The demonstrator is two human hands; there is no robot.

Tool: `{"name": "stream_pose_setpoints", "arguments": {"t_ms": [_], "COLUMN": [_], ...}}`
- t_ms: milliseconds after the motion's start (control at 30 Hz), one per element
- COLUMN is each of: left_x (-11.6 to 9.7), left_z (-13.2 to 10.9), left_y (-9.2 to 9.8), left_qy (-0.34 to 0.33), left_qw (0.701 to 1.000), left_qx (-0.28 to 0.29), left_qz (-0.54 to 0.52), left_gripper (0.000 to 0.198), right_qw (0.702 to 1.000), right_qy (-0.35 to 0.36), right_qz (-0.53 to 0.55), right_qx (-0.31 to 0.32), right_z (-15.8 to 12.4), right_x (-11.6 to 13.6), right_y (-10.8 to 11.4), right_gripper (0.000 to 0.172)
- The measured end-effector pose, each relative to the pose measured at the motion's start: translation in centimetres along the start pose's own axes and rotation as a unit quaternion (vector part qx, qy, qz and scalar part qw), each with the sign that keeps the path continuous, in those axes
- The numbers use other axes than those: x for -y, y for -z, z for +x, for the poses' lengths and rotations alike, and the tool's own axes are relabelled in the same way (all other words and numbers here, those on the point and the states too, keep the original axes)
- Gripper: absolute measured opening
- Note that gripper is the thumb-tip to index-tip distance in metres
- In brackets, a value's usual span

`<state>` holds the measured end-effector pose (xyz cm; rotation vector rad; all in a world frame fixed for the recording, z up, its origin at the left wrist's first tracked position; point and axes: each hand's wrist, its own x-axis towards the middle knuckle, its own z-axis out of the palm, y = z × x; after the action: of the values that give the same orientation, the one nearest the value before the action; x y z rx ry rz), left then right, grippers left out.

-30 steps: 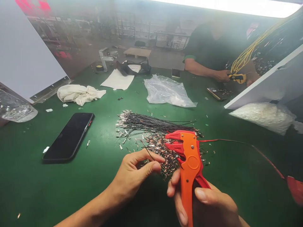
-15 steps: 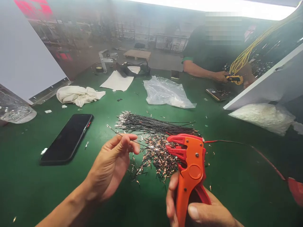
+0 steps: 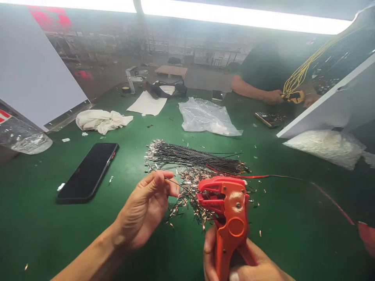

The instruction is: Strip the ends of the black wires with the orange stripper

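Note:
My right hand at the bottom edge grips an orange wire stripper, its red jaws pointing left. My left hand pinches a thin black wire between thumb and fingers; the wire's right end reaches the stripper's jaws. Behind both lies a bundle of black wires with bare metal ends, and a heap of cut copper-coloured bits lies under the wire.
A black phone lies left on the green table. A white cloth, paper and clear plastic bags lie beyond. A red cable runs right. Across the table a person's hands hold a yellow tool.
My left hand lifted a single wire out of the heap and brought its end to the stripper's jaws. The stripper shifted slightly left and lower.

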<state>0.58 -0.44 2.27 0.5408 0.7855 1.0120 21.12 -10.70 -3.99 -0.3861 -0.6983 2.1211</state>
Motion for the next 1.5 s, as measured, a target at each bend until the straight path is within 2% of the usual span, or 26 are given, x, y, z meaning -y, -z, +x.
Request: {"name": "stream_pose_setpoints", "arguments": {"t_ms": [100, 200, 267, 300, 333, 367, 467, 500, 567, 600, 633, 700, 733, 800, 900, 933, 967, 1033, 1133, 1267, 1400, 1500], "left_x": [-0.1, -0.1, 0.1, 0.2, 0.3, 0.3, 0.0, -0.2, -0.5, -0.6, -0.6, -0.3, 0.0, 0.6, 1.4, 1.6, 1.7, 1.9, 1.8, 1.7, 1.8, 2.0], "left_z": [0.1, 0.2, 0.3, 0.2, 0.2, 0.0, -0.7, -1.1, -1.7, -1.9, -2.0, -2.0, -1.9, -1.7, -1.6, -1.5, -1.5, -1.6, -1.7, -2.0, -2.1, -2.0], "left_y": [-0.1, 0.1, 0.4, 0.6, 0.8, 0.9, 1.1, 1.2, 1.4, 1.5, 1.6, 1.8, 1.7, 1.3, 0.4, 0.2, 0.0, -0.1, -0.4, -1.2, -1.2, -0.5], "left_qy": [-0.019, -0.069, -0.139, -0.194, -0.264, -0.342, -0.541, -0.584, -0.636, -0.649, -0.655, -0.653, -0.633, -0.589, -0.477, -0.442, -0.408, -0.356, -0.301, -0.26, -0.289, -0.318], "left_qw": [0.999, 0.995, 0.981, 0.964, 0.933, 0.887, 0.693, 0.629, 0.526, 0.482, 0.455, 0.47, 0.502, 0.585, 0.744, 0.787, 0.823, 0.871, 0.909, 0.93, 0.914, 0.896], "left_qx": [-0.026, -0.034, -0.014, 0.0, 0.012, 0.02, 0.015, 0.01, -0.003, -0.002, -0.015, -0.063, -0.087, -0.115, -0.084, -0.077, -0.076, -0.087, -0.098, -0.127, -0.126, -0.103], "left_qz": [0.01, 0.061, 0.132, 0.183, 0.242, 0.309, 0.477, 0.513, 0.564, 0.588, 0.603, 0.591, 0.583, 0.545, 0.46, 0.424, 0.387, 0.326, 0.27, 0.226, 0.255, 0.294], "left_gripper": [0.031, 0.032, 0.027, 0.021, 0.013, 0.006, 0.018, 0.019, 0.014, 0.012, 0.01, 0.012, 0.014, 0.016, 0.015, 0.015, 0.014, 0.017, 0.023, 0.027, 0.026, 0.024], "right_qw": [1.0, 0.999, 1.0, 1.0, 1.0, 0.999, 0.998, 0.997, 0.995, 0.994, 0.994, 0.995, 0.995, 0.996, 0.995, 0.994, 0.993, 0.991, 0.988, 0.99, 0.996, 0.996], "right_qy": [0.008, 0.014, 0.009, 0.002, -0.005, -0.01, -0.004, 0.001, 0.013, 0.017, 0.021, 0.02, 0.017, 0.012, 0.002, -0.002, -0.005, 0.0, 0.011, 0.006, -0.011, -0.005], "right_qz": [-0.007, -0.025, -0.026, -0.026, -0.024, -0.021, -0.002, 0.006, 0.02, 0.024, 0.024, 0.019, 0.014, -0.007, -0.035, -0.042, -0.048, -0.071, -0.11, -0.094, 0.024, 0.06], "right_qx": [0.012, 0.019, 0.013, 0.003, -0.016, -0.03, -0.063, -0.074, -0.098, -0.104, -0.106, -0.1, -0.094, -0.089, -0.098, -0.104, -0.111, -0.115, -0.106, -0.101, -0.082, -0.067], "right_z": [0.1, 0.2, 0.2, 0.2, 0.2, 0.2, 0.2, 0.2, 0.1, 0.0, 0.0, -0.1, -0.1, -0.1, -0.1, -0.1, -0.1, -0.3, -0.4, -0.3, 0.3, 0.5], "right_x": [-0.1, -0.1, 0.0, 0.2, 0.3, 0.5, 0.9, 0.9, 1.0, 1.0, 0.9, 0.9, 0.9, 0.8, 0.9, 0.9, 0.8, 0.7, 0.4, 0.4, 0.9, 1.1], "right_y": [0.2, 0.4, 0.4, 0.3, 0.2, 0.0, -0.6, -0.7, -0.7, -0.7, -0.7, -0.6, -0.6, -0.8, -1.1, -1.2, -1.2, -1.0, -0.6, -0.9, -1.8, -2.0], "right_gripper": [0.038, 0.038, 0.04, 0.041, 0.042, 0.042, 0.041, 0.041, 0.041, 0.041, 0.041, 0.04, 0.04, 0.041, 0.042, 0.042, 0.043, 0.045, 0.045, 0.044, 0.041, 0.041]}}
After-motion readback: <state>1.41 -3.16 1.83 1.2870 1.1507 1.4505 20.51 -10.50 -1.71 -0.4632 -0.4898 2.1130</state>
